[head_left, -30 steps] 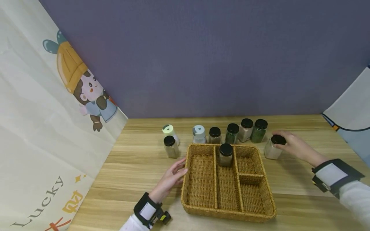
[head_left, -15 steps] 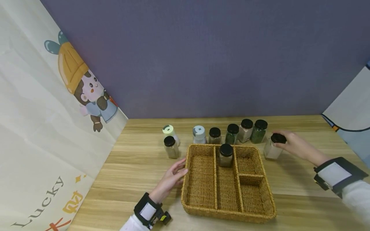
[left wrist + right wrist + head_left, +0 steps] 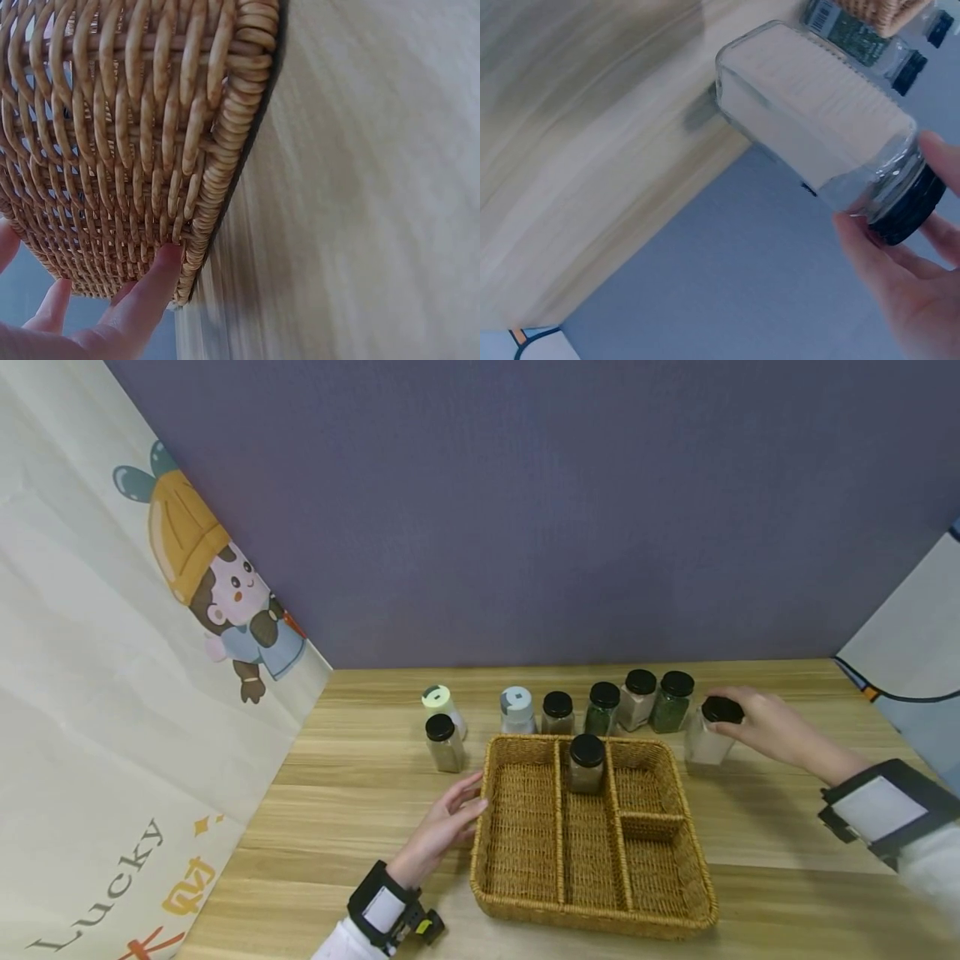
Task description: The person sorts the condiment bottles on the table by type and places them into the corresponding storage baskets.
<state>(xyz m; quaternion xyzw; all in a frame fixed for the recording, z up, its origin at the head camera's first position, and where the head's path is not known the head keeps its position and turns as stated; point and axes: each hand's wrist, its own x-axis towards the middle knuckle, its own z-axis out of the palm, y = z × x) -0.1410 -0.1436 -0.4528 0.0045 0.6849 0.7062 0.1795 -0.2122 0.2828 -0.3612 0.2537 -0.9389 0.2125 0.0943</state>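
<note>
My right hand (image 3: 765, 727) grips a glass jar (image 3: 707, 742) of pale powder around its black lid, to the right of the basket. In the right wrist view the jar (image 3: 810, 105) is nearly full, and its base appears just off the table. My left hand (image 3: 442, 822) rests against the left side of the divided wicker basket (image 3: 517, 908). One fingertip (image 3: 166, 259) touches the weave in the left wrist view, and the fingers are mostly straight. A black-lidded jar (image 3: 587, 764) stands at the back of the basket's middle compartment.
Behind the basket stand a white-capped bottle (image 3: 517, 710), a short black-lidded jar (image 3: 557, 712), green-filled jars (image 3: 672, 702) and a pinkish jar (image 3: 637, 700). A yellow-green-capped bottle (image 3: 442, 706) and another jar (image 3: 446, 743) stand left. A dark wall panel (image 3: 570, 527) rises behind.
My right hand has raised the jar of pale powder slightly from the table. The left hand and basket have stayed in place.
</note>
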